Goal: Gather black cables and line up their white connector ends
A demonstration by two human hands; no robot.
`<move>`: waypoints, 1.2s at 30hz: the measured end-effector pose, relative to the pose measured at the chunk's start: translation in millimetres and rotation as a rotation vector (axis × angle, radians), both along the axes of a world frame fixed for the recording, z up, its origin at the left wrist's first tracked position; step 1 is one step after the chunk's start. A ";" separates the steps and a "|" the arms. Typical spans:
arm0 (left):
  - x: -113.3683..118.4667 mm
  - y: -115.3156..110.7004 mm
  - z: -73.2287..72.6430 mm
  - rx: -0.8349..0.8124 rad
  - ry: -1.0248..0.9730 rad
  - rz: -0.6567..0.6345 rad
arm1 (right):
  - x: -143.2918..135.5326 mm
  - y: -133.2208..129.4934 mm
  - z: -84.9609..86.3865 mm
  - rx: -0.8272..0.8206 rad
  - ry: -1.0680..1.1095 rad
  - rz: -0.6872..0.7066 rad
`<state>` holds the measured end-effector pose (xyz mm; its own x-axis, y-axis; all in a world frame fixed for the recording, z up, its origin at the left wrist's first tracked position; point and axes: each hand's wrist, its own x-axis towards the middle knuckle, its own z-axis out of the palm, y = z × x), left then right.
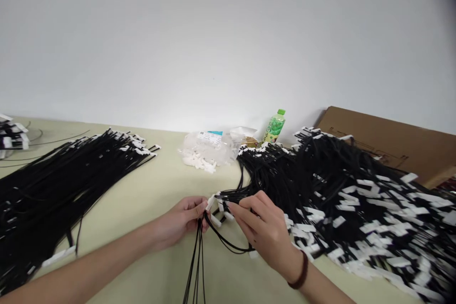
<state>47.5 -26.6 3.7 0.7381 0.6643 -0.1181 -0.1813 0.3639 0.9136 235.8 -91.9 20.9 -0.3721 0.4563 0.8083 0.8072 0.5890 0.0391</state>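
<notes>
My left hand (188, 221) is closed in a pinch on the white end piece (211, 202) of some thin black cables. Below its fingers several of these cables (196, 266) hang down toward the front edge of the view. Just to the right is my right hand (267, 232), wearing a dark brown band at the wrist. Its fingers are drawn together at the white-tipped cable ends (228, 216), and what lies between them is hidden. Behind its knuckles, black cables (233, 194) run back to a large pile.
A big pile of black cables with white ends (331, 185) covers the right side, before a cardboard box (388, 137). Another cable bundle (71, 175) lies left. Near the wall are a clear plastic bag (210, 145), loose white pieces (201, 162) and a green-capped bottle (275, 127).
</notes>
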 end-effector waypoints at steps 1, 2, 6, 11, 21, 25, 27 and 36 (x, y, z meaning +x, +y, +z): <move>0.3 -0.2 0.2 0.001 0.012 -0.001 | 0.1 -0.3 1.5 -0.010 0.002 -0.010; 0.5 -0.4 0.1 0.000 0.021 0.000 | 0.1 -0.6 2.5 -0.020 0.005 -0.015; 1.1 0.1 -2.2 0.005 0.045 -0.004 | -0.5 -1.7 3.4 -0.047 -0.015 -0.005; 2.0 0.9 -3.0 0.045 0.067 -0.006 | -1.9 -2.3 3.3 -0.043 -0.052 -0.026; 2.4 1.5 -4.6 0.100 0.093 -0.019 | -1.7 -1.7 2.7 -0.036 -0.055 -0.019; 1.4 1.4 -5.6 0.109 0.101 -0.037 | -3.0 -1.8 0.4 -0.023 -0.047 -0.024; 0.9 1.3 -6.2 0.108 0.101 -0.043 | -3.3 -2.0 -1.1 -0.030 -0.052 -0.030; 0.3 1.5 -8.6 0.148 0.121 -0.039 | -4.6 -2.8 -0.9 -0.037 -0.044 -0.016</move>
